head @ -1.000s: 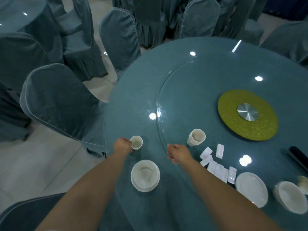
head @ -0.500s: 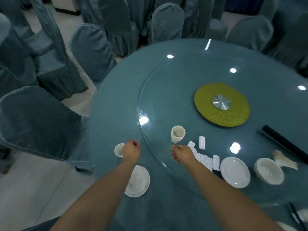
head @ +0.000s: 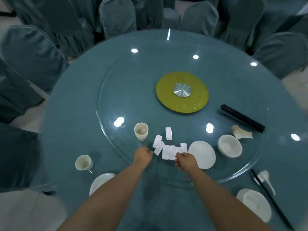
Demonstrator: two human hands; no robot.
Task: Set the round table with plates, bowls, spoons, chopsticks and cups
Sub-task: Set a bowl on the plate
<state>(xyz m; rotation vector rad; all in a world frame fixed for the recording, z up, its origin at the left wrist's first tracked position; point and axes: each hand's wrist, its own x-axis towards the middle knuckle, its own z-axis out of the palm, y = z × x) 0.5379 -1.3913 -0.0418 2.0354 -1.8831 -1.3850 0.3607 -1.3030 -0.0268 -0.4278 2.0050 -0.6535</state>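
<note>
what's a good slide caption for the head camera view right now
Both hands, left and right, reach toward white chopstick rests on the glass turntable, beside plates, bowls and a cup.

Both forearms are bare from the lower frame edge to the wrists, with no sleeve, watch or glove on the left hand [head: 143, 156] or the right hand [head: 185, 161].

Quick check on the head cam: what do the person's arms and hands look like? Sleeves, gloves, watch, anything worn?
Nothing worn that shows. Both forearms are bare from the bottom edge of the frame to the wrists: no sleeves or cuffs in view. The left hand and right hand are bare too: no gloves, watch, bracelet or visible rings or markings.
</note>
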